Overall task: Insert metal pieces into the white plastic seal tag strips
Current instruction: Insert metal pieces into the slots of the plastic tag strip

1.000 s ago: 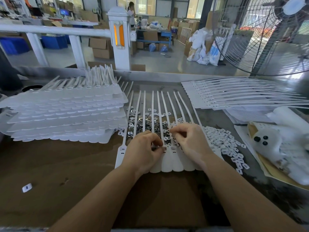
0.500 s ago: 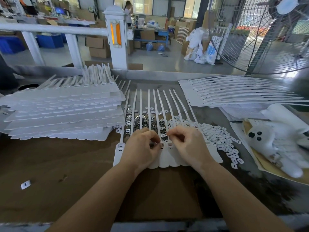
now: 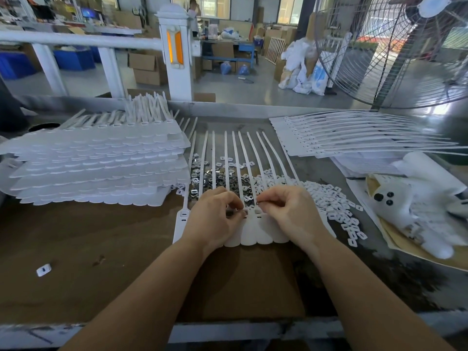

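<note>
White plastic seal tag strips (image 3: 253, 231), joined side by side in one flat sheet, lie on the brown work table (image 3: 101, 249) right in front of the person, broad tag ends toward them and thin tails fanned away, so the row of slots sits within easy reach. Both hands work over that row. The left hand (image 3: 215, 221) has its fingers curled, thumb and forefinger pinching something small at a slot; I judge it a metal piece, though it is mostly hidden. The right hand (image 3: 291, 214) pinches a small dark bit between thumb and fingertip just above the next slot, likely ready to press in. Loose shiny metal pieces (image 3: 210, 177) lie heaped under the tails, just beyond the fingers, a short reach away. Small white plastic clips (image 3: 334, 201) are piled beside the right hand. A tall stack of white strip sheets (image 3: 96, 168) waits at the left, more sheets (image 3: 342, 138) at the right.
</note>
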The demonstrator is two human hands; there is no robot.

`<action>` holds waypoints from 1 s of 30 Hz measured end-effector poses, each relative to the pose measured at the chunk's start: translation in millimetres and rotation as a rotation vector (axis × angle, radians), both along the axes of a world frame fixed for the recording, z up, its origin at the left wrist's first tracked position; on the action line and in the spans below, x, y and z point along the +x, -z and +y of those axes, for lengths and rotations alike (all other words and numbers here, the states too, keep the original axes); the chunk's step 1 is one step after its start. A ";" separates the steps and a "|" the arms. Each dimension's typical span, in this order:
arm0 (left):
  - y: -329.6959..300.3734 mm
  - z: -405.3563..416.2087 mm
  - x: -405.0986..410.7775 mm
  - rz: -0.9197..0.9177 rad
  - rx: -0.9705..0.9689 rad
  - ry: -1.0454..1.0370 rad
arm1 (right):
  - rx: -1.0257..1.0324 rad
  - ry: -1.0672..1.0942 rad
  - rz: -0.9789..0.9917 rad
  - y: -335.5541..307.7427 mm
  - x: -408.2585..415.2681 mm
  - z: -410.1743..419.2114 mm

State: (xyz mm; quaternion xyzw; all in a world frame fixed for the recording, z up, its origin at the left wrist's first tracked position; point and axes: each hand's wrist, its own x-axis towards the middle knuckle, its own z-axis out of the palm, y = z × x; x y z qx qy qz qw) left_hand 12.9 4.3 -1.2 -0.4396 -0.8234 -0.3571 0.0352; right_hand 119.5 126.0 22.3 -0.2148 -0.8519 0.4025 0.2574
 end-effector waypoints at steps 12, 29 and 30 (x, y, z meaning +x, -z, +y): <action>1.8 0.4 -0.7 0.001 0.018 0.006 | 0.124 -0.037 -0.316 -14.9 -4.7 5.4; 1.3 0.3 0.2 0.010 0.018 0.010 | 0.015 0.033 -0.422 -24.3 -17.1 7.7; 1.5 0.4 0.2 0.015 0.018 0.010 | 0.000 0.027 -0.410 -24.6 -17.1 9.0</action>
